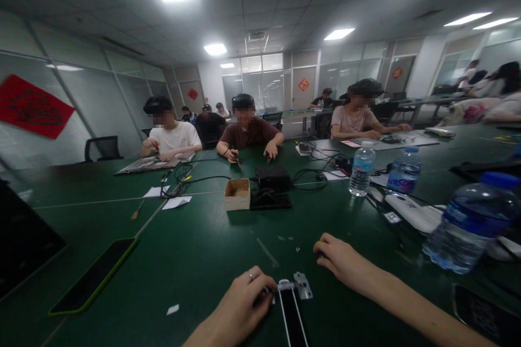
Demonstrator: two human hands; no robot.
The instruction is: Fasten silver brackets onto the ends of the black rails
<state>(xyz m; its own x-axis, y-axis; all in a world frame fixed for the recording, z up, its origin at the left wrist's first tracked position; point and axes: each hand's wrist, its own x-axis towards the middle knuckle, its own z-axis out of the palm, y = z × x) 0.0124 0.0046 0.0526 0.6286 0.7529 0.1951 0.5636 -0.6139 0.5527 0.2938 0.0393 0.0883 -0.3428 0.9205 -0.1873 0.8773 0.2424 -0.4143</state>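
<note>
At the bottom centre, a long dark strip with pale edges (292, 317) lies on the green table (203, 249). A silver metal plate with holes (303, 286) sits at its far end. My left hand (248, 295), with a ring on one finger, is closed at the left side of that end; a small dark item shows between its fingers, too small to name. My right hand (334, 255) rests on the table beyond and to the right of the plate, fingers curled, with something small and dark at the fingertips. A tiny metal piece (297, 249) lies left of my right hand.
A phone with a green edge (95, 276) and a screwdriver (137, 211) lie left. Ahead are an open box (237, 195) and a black device (272, 179) with cables. Bottles (472, 222) stand right. Several people sit across the table.
</note>
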